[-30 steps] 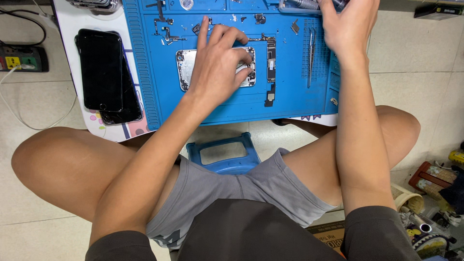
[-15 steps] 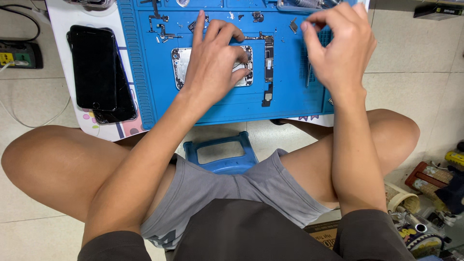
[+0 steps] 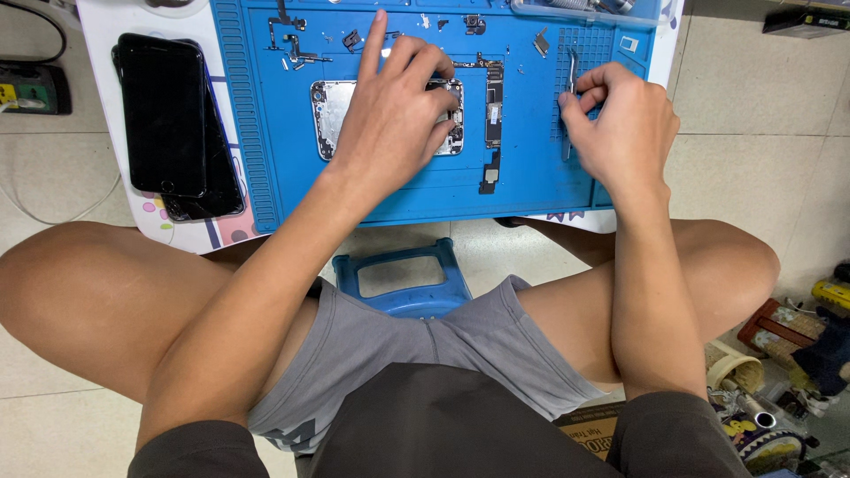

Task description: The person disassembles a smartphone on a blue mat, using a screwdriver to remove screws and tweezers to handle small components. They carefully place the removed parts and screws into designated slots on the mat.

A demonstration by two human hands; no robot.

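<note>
A blue repair mat (image 3: 266, 133) lies on a low white table. An opened phone housing (image 3: 329, 115) rests on it, and my left hand (image 3: 394, 111) lies flat over the housing, fingers spread, index pointing away from me. A long logic board (image 3: 493, 115) sits just right of the housing. My right hand (image 3: 615, 124) is at the mat's right side, thumb and fingers pinched on metal tweezers (image 3: 571, 75) that stand nearly upright on the mat.
Two dark phone screens (image 3: 168, 124) are stacked on the table's left. Small screws and brackets (image 3: 292, 44) are scattered along the mat's far edge. A blue stool (image 3: 403, 274) is between my legs. Tools and clutter (image 3: 779, 372) lie on the floor at right.
My right hand came down from the mat's far right corner toward me and closed on the tweezers. My left hand stayed on the phone housing.
</note>
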